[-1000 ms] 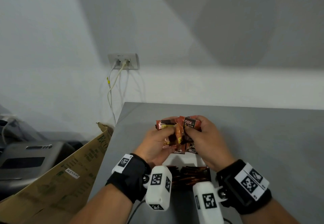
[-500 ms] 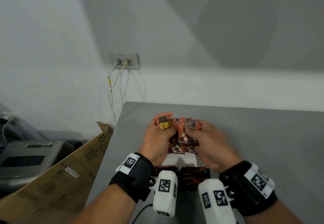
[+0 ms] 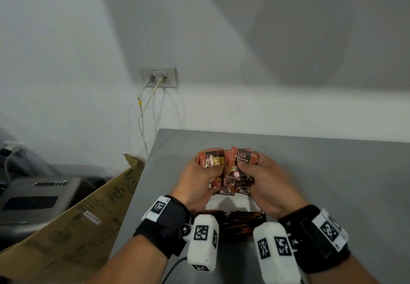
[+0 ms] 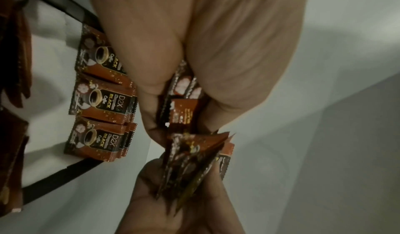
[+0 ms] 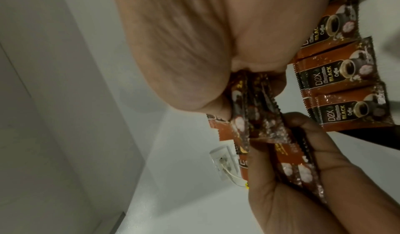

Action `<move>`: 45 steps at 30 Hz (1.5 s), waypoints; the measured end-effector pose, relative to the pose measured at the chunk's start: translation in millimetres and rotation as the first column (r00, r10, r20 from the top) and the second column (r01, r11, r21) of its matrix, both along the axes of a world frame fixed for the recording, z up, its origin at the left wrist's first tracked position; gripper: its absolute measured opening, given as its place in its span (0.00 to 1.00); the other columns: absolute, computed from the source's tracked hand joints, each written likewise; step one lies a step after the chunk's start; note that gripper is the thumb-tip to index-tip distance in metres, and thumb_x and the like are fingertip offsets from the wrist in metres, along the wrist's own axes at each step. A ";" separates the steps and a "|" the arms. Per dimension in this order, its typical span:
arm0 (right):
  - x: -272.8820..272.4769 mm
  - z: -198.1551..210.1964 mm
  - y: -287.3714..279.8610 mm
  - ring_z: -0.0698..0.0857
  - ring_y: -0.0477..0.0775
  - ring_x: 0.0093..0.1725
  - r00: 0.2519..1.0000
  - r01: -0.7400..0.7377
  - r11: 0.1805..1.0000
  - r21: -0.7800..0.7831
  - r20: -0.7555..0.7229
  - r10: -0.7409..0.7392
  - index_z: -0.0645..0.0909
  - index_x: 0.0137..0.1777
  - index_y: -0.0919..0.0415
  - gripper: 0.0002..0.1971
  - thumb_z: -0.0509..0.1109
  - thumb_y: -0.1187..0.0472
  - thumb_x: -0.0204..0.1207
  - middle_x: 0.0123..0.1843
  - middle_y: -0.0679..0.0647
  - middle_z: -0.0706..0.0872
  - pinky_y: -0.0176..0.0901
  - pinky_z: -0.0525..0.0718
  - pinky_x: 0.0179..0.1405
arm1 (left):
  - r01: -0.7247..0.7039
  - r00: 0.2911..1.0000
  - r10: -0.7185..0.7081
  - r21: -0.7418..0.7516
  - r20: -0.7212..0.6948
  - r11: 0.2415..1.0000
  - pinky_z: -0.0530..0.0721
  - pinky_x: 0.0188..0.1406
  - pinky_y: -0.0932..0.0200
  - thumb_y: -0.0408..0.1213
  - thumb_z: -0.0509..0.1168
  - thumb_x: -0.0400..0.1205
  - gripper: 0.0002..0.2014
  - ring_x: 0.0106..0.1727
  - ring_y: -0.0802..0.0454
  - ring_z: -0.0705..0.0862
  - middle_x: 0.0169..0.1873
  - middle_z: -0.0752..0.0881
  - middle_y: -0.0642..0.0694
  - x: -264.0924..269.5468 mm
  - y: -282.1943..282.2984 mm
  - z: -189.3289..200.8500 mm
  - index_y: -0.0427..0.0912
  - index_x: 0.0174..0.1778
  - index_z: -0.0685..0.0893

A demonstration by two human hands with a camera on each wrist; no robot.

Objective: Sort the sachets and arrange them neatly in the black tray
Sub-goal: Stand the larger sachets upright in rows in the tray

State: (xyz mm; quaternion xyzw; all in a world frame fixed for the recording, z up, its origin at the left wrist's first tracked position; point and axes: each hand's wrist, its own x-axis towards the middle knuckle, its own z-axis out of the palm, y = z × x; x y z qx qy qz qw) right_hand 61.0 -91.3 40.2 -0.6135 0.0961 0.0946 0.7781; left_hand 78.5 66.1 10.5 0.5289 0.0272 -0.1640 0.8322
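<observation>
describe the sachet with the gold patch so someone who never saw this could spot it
Start at the grey table, where two hands hold a bunch of brown sachets above the black tray. The one you want is the gold-patch sachet, topmost in the left hand. Its shiny gold rectangle sets it apart; the right hand side shows a D2X label instead.

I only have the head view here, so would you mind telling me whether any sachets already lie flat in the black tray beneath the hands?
Observer: Yes, the left wrist view shows three flat sachets side by side in the black tray.
Operator: Thank you; can you read them?
Observer: The right wrist view shows "D2X BLACK Coffee".
Operator: And the bundle?
Observer: Both the left hand and the right hand grip the held sachets edge-on.
</observation>
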 end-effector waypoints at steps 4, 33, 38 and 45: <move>2.1 -0.2 -2.8 0.90 0.64 0.51 0.998 0.055 0.995 -0.080 0.046 -0.051 0.84 0.59 0.61 0.11 0.64 0.73 0.84 0.53 0.65 0.92 0.69 0.87 0.58 | -0.034 0.999 0.034 0.014 -0.003 0.999 0.86 0.58 0.32 0.26 0.74 0.76 0.26 0.62 0.25 0.85 0.62 0.84 0.22 1.8 2.7 0.0 0.30 0.71 0.77; 1.0 3.4 -3.7 0.92 0.57 0.48 0.950 0.111 0.927 -0.357 0.312 0.007 0.81 0.53 0.46 0.10 0.66 0.66 0.86 0.48 0.53 0.93 0.60 0.91 0.48 | -0.074 0.972 0.049 -0.102 -0.231 0.992 0.77 0.27 0.56 0.35 0.72 0.71 0.23 0.32 0.46 0.82 0.35 0.83 0.39 11.2 21.0 -3.0 0.37 0.62 0.79; -14.9 1.6 -0.2 0.90 0.51 0.43 0.902 -0.027 0.854 -0.520 0.355 0.245 0.80 0.50 0.49 0.10 0.67 0.68 0.85 0.44 0.50 0.91 0.54 0.90 0.49 | -0.050 0.981 0.023 -0.134 -0.194 0.990 0.85 0.29 0.55 0.20 0.66 0.76 0.14 0.33 0.45 0.89 0.39 0.90 0.38 13.4 19.2 3.5 0.36 0.56 0.82; 3.7 2.6 -12.9 0.89 0.68 0.60 1.000 0.013 0.991 0.133 0.001 -0.014 0.84 0.64 0.65 0.14 0.63 0.72 0.84 0.58 0.65 0.91 0.65 0.84 0.63 | -0.151 0.983 0.131 0.158 0.130 0.976 0.87 0.48 0.49 0.16 0.74 0.72 0.24 0.47 0.43 0.88 0.46 0.87 0.38 15.4 15.9 3.5 0.39 0.61 0.84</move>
